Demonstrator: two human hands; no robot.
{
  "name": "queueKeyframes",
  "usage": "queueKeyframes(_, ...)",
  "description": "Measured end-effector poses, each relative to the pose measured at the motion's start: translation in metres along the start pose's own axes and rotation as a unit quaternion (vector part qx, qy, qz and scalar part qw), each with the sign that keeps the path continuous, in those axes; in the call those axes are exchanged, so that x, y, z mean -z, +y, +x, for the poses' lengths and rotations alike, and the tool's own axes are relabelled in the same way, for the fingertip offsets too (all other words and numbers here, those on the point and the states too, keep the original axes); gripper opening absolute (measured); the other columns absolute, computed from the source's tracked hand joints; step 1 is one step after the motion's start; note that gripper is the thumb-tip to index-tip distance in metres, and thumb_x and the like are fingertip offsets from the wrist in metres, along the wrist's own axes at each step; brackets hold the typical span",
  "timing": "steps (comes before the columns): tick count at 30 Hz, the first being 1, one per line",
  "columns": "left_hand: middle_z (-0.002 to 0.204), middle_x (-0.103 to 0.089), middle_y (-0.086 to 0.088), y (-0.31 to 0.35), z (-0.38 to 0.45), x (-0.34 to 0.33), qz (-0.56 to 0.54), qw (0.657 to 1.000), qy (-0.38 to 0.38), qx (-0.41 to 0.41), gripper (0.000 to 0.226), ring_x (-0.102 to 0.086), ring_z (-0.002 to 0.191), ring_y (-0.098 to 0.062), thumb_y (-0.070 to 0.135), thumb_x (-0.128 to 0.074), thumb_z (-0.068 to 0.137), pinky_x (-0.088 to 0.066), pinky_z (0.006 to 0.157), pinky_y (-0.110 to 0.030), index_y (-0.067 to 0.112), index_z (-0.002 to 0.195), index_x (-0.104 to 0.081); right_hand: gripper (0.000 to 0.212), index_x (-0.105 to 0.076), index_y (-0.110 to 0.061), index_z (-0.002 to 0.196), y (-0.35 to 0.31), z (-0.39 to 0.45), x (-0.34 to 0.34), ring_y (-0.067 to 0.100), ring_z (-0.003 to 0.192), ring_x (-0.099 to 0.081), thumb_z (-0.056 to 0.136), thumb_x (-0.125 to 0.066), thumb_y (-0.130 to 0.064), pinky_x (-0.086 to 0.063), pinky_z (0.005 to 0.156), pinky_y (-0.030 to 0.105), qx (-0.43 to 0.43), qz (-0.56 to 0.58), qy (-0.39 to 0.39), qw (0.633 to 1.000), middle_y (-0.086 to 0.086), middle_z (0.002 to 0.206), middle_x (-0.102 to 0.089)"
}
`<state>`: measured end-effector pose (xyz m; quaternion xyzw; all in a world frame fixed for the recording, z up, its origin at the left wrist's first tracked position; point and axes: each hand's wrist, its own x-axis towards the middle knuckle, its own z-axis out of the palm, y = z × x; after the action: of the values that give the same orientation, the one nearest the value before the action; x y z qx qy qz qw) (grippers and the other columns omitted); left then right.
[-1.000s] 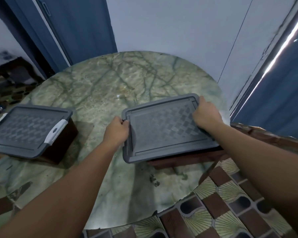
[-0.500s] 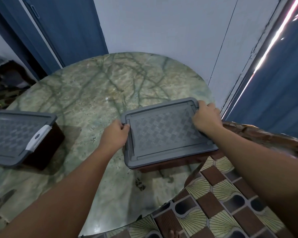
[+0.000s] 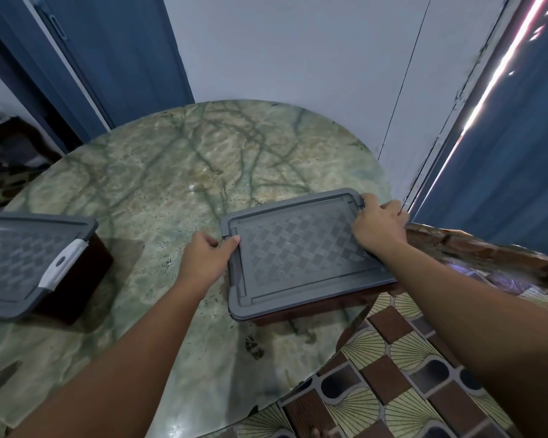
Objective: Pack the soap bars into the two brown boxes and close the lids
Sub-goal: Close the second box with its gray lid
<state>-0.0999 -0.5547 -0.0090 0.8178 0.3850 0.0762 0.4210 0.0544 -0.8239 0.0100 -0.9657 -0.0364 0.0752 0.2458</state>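
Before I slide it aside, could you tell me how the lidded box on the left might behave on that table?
The left box probably slides easily, since the marble table looks polished. Its dark walls and grey lid look like rigid plastic, so it should stay stiff. It sits low and wide, so tipping seems unlikely.

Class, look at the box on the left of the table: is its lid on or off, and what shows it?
On. The grey lid lies flat over the left brown box, with a white clasp down over its edge.

Two boxes (image 3: 310, 308) (image 3: 73, 279) on table (image 3: 171, 172), well apart.
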Motion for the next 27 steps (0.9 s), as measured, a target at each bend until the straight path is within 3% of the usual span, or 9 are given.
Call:
queueKeyframes(4, 0.106, -0.066, -0.005, -0.002, 0.008, -0.006, -0.069, 0.993, -0.062, 0.068, 0.052, -0.063, 0.089, -0.020, 0.061, -0.063, 0.088, -0.046, 0.065, -0.036, 0.014, 0.111, -0.061, 0.044, -0.031, -0.028, 0.147, 0.004, 0.004, -0.001, 0.044, 0.103, -0.050, 0.103, -0.033, -0.023, -0.044, 0.092, 0.049, 0.006, 0.037, -0.025, 0.999, 0.023, 0.132, -0.039)
queueKeyframes(10, 0.116, -0.066, 0.001, 0.007, 0.005, -0.015, -0.121, 0.979, -0.132, 0.098, 0.060, -0.064, 0.102, -0.021, 0.058, -0.078, 0.078, -0.052, 0.093, -0.047, 0.020, 0.120, -0.057, 0.043, -0.032, -0.033, 0.145, 0.009, 0.005, 0.005, 0.042, 0.101, -0.054, 0.102, -0.031, -0.029, -0.049, 0.095, 0.053, -0.008, 0.070, -0.043, 0.997, 0.021, 0.128, -0.046)
queueKeyframes(17, 0.116, -0.067, 0.000, 0.006, 0.003, -0.014, -0.149, 0.972, -0.152, 0.102, 0.061, -0.066, 0.098, -0.019, 0.051, -0.082, 0.079, -0.049, 0.064, -0.032, 0.020, 0.124, -0.054, 0.043, -0.033, -0.029, 0.144, 0.012, 0.002, 0.009, 0.032, 0.097, -0.058, 0.101, -0.035, -0.030, -0.052, 0.089, 0.047, -0.028, 0.097, -0.085, 0.991, 0.013, 0.116, -0.058)
queueKeyframes(23, 0.117, -0.071, -0.003, 0.005, 0.006, -0.018, -0.181, 0.965, -0.153, 0.110, 0.068, -0.070, 0.100, -0.024, 0.051, -0.086, 0.073, -0.058, 0.083, -0.044, 0.017, 0.125, -0.058, 0.039, -0.039, -0.013, 0.138, 0.017, 0.004, 0.005, 0.032, 0.101, -0.054, 0.104, -0.033, -0.030, -0.049, 0.090, 0.045, -0.046, 0.086, -0.082, 0.992, 0.015, 0.118, -0.056)
queueKeyframes(27, 0.117, -0.069, -0.006, 0.008, 0.005, -0.018, -0.201, 0.960, -0.150, 0.121, 0.068, -0.069, 0.099, -0.024, 0.044, -0.086, 0.076, -0.057, 0.073, -0.039, 0.013, 0.128, -0.055, 0.033, -0.041, -0.011, 0.130, 0.012, 0.006, 0.004, 0.031, 0.096, -0.052, 0.103, -0.032, -0.027, -0.044, 0.081, 0.041, -0.046, 0.069, -0.082, 0.993, 0.011, 0.105, -0.052)
